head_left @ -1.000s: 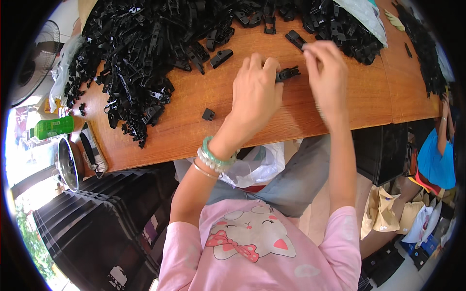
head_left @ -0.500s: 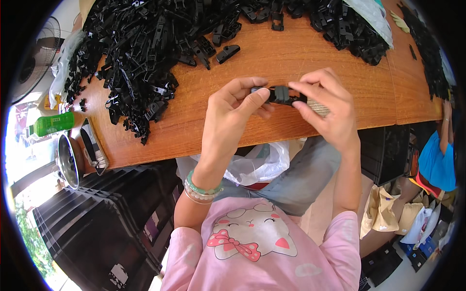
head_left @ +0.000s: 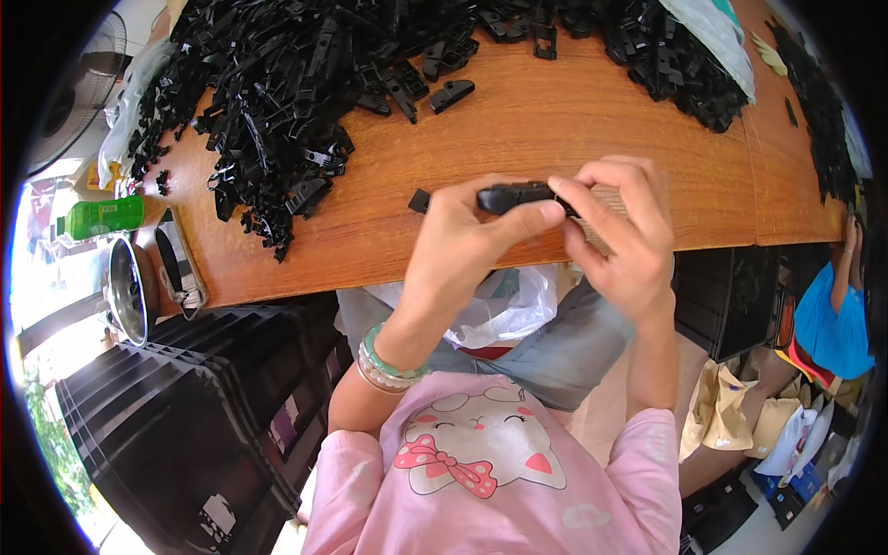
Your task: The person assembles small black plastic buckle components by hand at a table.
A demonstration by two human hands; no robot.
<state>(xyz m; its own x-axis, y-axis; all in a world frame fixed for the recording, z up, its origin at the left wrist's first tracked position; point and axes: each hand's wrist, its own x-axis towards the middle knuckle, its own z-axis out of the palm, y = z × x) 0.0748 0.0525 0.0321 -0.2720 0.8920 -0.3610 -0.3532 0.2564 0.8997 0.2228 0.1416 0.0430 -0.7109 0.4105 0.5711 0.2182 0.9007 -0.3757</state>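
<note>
Over the near part of the table, both hands hold one elongated black plastic part (head_left: 511,197). My left hand (head_left: 462,231) is closed on its left portion, the thumb lying along the near side. At the right end, my right hand (head_left: 627,231) pinches it between thumb and fingers. The fingers cover much of the part, so its exact kind is unclear. A small dark piece (head_left: 419,201) shows beside the left knuckles; whether it lies on the table cannot be told. Beyond the hands spreads a large heap of black plastic parts (head_left: 277,102).
Another heap of black parts (head_left: 675,69) sits at the far right, against a clear plastic bag (head_left: 717,32). On the left stand a green bottle (head_left: 106,217), a metal bowl (head_left: 125,287) and black crates (head_left: 203,398). A white plastic bag (head_left: 513,310) hangs at my lap. Another person's arm (head_left: 844,264) shows at right.
The black part has been turned over, from its open-framed face to a smooth rounded one. Both hands have come closer together. The small dark piece now shows beside the left knuckles.
</note>
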